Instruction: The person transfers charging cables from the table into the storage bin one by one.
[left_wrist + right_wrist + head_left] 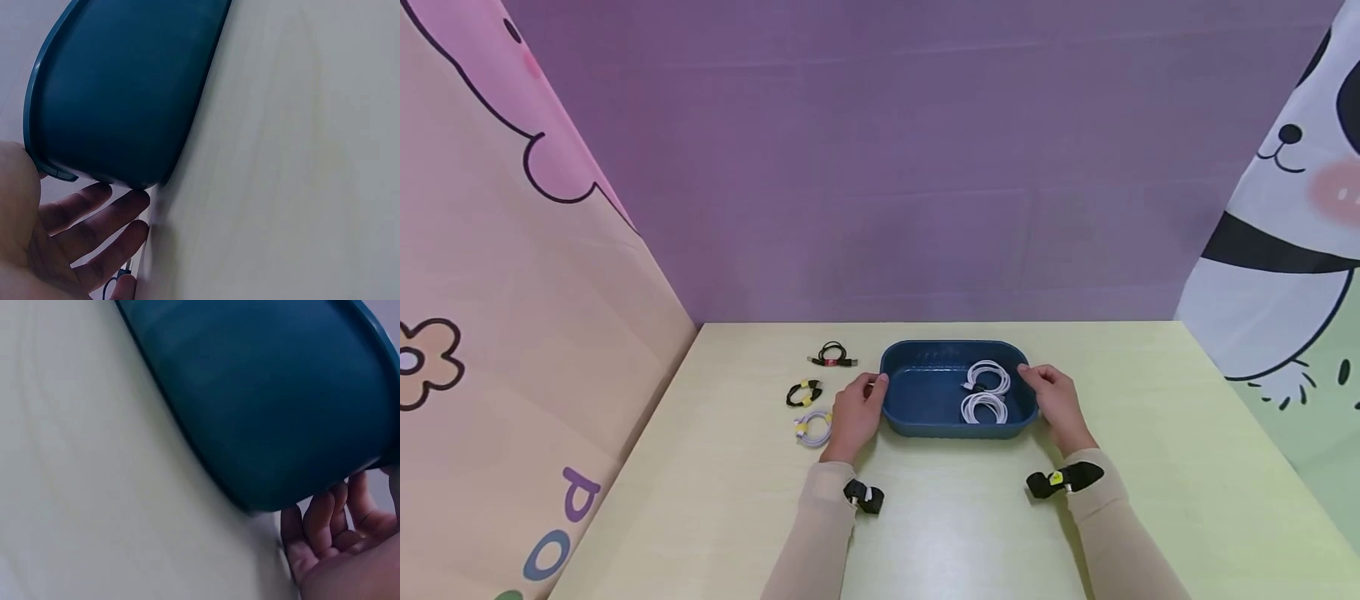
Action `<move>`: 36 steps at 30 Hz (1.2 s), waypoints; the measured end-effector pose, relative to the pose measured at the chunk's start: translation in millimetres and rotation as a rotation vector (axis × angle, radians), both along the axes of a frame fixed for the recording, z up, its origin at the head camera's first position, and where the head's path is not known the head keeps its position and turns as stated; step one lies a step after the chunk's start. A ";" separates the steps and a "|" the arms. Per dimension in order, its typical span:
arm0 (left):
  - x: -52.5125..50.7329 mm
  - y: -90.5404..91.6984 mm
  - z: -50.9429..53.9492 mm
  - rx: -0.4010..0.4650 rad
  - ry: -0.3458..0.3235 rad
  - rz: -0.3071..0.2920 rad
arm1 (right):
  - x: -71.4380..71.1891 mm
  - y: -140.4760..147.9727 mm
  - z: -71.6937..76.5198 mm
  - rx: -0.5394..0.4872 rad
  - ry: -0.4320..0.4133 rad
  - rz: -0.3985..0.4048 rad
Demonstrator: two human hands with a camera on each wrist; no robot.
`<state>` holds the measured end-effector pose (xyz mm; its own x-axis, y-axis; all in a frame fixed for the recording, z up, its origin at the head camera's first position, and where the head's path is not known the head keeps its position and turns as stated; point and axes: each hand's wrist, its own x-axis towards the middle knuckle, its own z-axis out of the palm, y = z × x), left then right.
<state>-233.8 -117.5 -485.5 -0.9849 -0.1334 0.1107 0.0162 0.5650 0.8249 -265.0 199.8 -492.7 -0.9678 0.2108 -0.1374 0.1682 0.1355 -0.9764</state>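
A dark blue plastic storage bin point(925, 430) with rounded corners sits on the table between both hands. My left hand point(856, 412) grips its left end, thumb at the rim and fingertips against the outer wall, as the left wrist view shows. At the right end my right hand point(1057, 402) holds the rim, thumb on top; its fingers point(320, 519) bend below the lip against the outside. Inside the bin, toward the right, lie two coiled white cables, one farther back point(988, 377) and one nearer point(984, 409). Something small and dark lies between them.
Left of the bin, three coiled cables lie in a column: a black one with a red tie point(832, 361), a black one with yellow ties point(804, 392), and a pale one with a yellow tie point(813, 428). A purple backdrop point(925, 167) rises behind the pale table point(955, 517).
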 end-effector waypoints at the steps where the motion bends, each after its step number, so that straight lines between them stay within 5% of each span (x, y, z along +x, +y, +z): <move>1: -0.1 0.2 -0.1 -0.006 0.005 0.001 | 0.2 1.3 -0.7 -0.004 -0.001 0.003; 15: 0.7 2.0 0.3 -0.018 0.013 -0.006 | 6.0 11.4 -5.3 -0.121 0.020 0.088; 24: 3.9 3.2 3.2 -0.026 -0.005 -0.011 | 5.7 12.6 -7.1 -0.092 0.011 0.088; 36: 8.1 -21.1 23.3 -0.021 0.049 -0.014 | 2.6 14.7 -6.3 -0.109 -0.022 0.110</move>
<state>-225.6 -138.7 -462.2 -0.9800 -0.1167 0.1611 0.0641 0.5813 0.8111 -262.4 214.4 -498.9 -0.9807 0.0861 -0.1753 0.1798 0.0476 -0.9825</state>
